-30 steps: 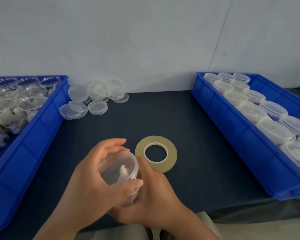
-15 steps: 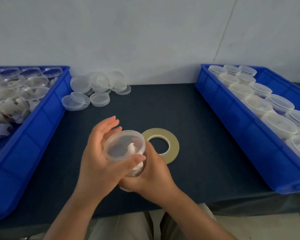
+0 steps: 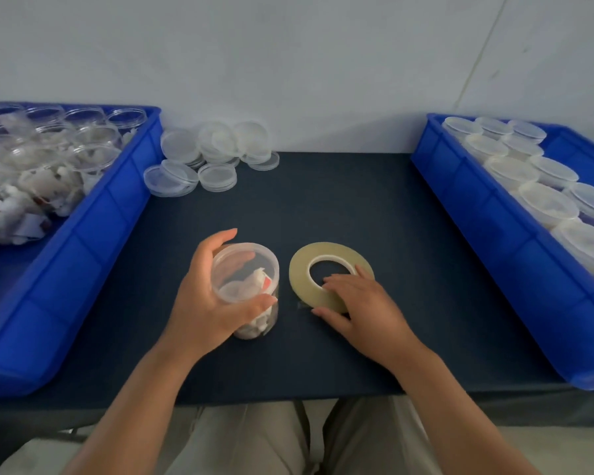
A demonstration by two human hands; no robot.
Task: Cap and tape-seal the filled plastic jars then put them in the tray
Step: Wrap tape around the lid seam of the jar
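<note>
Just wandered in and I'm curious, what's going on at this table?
A person is sealing jars. Their left hand grips a clear plastic jar with white pieces inside, lid on, standing on the dark table. Their right hand rests on the yellowish tape roll beside it. Capped jars occupy the blue tray on the right; open ones wait in the left blue tray.

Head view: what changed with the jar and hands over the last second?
The right hand let go of the capped jar and moved right; its fingers now rest on the tape roll. The jar came down from mid-air and seems to stand on the table, gripped by the left hand alone. Tape roll, loose lids, left tray and right tray stayed put.
</note>
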